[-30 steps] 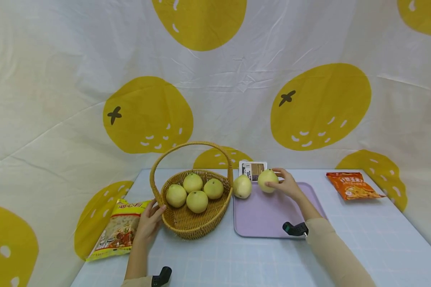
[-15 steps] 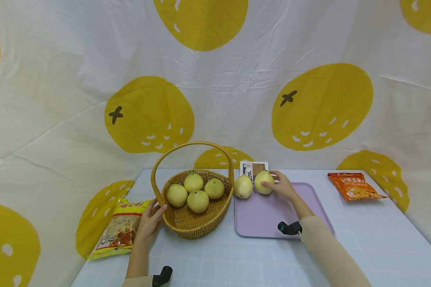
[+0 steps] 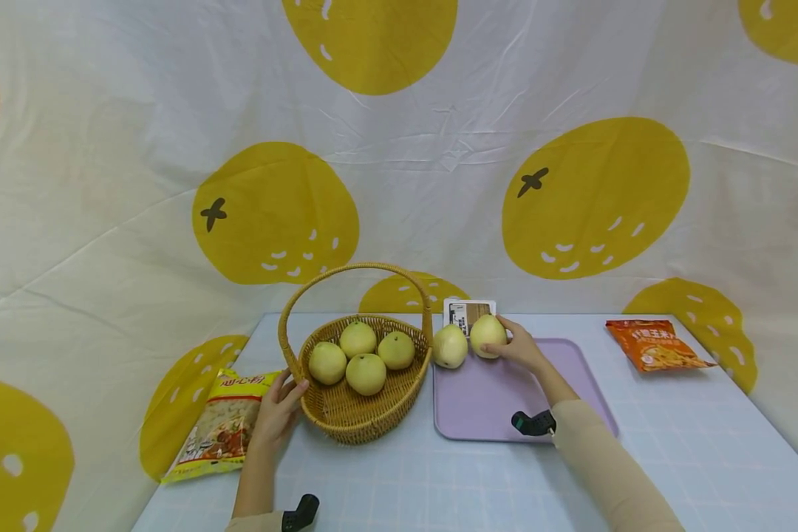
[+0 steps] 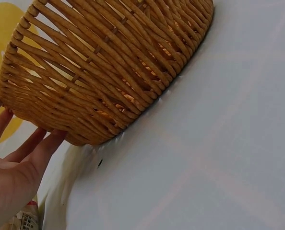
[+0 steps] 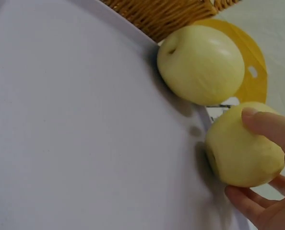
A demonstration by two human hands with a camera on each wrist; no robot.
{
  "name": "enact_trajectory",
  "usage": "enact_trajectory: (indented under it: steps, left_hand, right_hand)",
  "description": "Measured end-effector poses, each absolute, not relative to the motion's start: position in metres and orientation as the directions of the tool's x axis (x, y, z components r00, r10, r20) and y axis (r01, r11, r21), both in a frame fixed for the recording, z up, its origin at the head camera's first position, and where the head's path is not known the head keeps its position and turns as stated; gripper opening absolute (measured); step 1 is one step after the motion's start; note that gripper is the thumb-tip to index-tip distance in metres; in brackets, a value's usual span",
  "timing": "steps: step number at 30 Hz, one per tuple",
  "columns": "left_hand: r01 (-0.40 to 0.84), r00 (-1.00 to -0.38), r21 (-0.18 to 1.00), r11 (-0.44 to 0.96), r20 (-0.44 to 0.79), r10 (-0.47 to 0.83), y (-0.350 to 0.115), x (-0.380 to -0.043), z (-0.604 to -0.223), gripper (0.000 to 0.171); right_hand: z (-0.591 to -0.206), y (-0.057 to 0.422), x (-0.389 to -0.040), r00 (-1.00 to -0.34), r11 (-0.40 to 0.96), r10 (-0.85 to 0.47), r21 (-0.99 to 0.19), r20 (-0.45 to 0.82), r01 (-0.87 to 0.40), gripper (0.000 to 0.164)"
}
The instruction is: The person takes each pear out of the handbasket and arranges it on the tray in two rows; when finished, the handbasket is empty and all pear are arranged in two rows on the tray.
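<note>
My right hand (image 3: 520, 347) holds a pale yellow pear (image 3: 488, 336), thumb on one side and fingers under the other, at the back of the lilac tray (image 3: 505, 399). A second pear (image 3: 450, 346) sits just left of it, in the tray's back left corner. In the right wrist view the held pear (image 5: 245, 148) is close over the tray's edge. At the left, a wicker basket (image 3: 354, 425) with a tall handle contains several pears (image 3: 366, 374). My left hand (image 3: 278, 414) touches its left side; in the left wrist view the fingers (image 4: 46, 148) rest against the outer weave.
Left of the basket lies a yellow food bag (image 3: 222, 425), beside the left forearm. An orange snack packet (image 3: 655, 344) lies at the far right. Behind the tray is a flat printed package (image 3: 461, 313), partly hidden by the pears. A fruit-print curtain (image 3: 406, 192) hangs along the table's back edge.
My right hand has carried its pear a little left, closer to the other pear on the tray, mostly during the first half second. The left hand and basket stay put.
</note>
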State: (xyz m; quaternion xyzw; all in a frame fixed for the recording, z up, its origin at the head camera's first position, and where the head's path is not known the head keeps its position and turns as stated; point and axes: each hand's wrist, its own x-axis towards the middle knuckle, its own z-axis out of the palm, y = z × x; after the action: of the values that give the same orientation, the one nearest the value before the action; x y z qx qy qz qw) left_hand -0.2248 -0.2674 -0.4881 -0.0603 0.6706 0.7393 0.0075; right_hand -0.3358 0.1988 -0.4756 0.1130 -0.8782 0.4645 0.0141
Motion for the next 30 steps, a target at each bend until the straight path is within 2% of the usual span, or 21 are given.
enact_trajectory:
  steps: [4, 8, 12, 20, 30]
  left_hand:
    - [-0.096, -0.992, 0.99, -0.108, -0.104, -0.068, -0.268, -0.225, -0.489, 0.071]
    - [-0.093, -0.993, 0.99, -0.106, -0.101, -0.067, -0.267, -0.225, -0.489, 0.071]
    - [-0.091, -0.993, 0.991, -0.096, -0.097, -0.065, -0.267, -0.225, -0.489, 0.07]
    - [-0.097, -0.992, 0.991, -0.09, -0.104, -0.074, -0.266, -0.224, -0.487, 0.07]
    - [-0.099, -0.992, 0.991, -0.088, -0.105, -0.071, -0.266, -0.224, -0.486, 0.07]
  right_hand:
    - [-0.472, 0.198, -0.333, -0.983, 0.542, -0.158, -0.824, 0.09, -0.162, 0.086]
    - [-0.47, 0.197, -0.331, -0.987, 0.517, -0.155, -0.848, 0.041, -0.117, 0.079]
    - [-0.473, 0.198, -0.332, -0.979, 0.514, -0.195, -0.845, 0.057, -0.152, 0.072]
    - [-0.481, 0.202, -0.335, -0.966, 0.448, -0.246, -0.874, 0.081, -0.188, 0.08]
    - [-0.477, 0.202, -0.33, -0.968, 0.48, -0.247, -0.863, 0.038, -0.156, 0.084]
